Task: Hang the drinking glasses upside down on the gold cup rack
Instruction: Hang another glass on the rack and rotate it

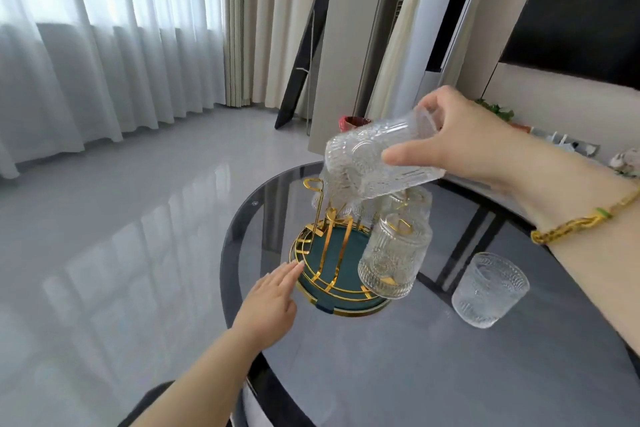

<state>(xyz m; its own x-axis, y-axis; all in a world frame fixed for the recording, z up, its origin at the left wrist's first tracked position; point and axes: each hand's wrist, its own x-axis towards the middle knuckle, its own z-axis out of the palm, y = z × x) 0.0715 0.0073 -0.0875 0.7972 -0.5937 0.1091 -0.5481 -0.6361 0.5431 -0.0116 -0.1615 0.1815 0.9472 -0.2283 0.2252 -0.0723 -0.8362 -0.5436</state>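
We hold a ribbed glass (pixel 377 156) in our right hand (pixel 460 146), thumb on the near side and fingers wrapped over the far side near its base, a firm closed grasp. The glass is tipped well over, its mouth pointing down and to the left toward the gold cup rack (pixel 332 246), just above the upper prongs. We judge the tilt is there so the mouth can slide over a free prong (pixel 313 185) at the rack's left side, which shows no glass on it.

Our left hand (pixel 270 298) lies flat and open, holding nothing, with its fingertips (pixel 294 267) touching the rim of the rack's round green base (pixel 346 305). That looks like a steadying touch, so the light rack does not shift or tip while a glass goes on.

The rack stands near the far left edge of the round glass table (pixel 381 374). One hung glass (pixel 394 260) hangs mouth down on the rack's near right side, and more seem to hang behind it, though the held glass blurs the count. One upright glass (pixel 490 288) waits on the table to the right of the rack, apart from it, not yet hung.

The risk, in our view, is glass knocking glass as the tilted one comes down close to its neighbours.
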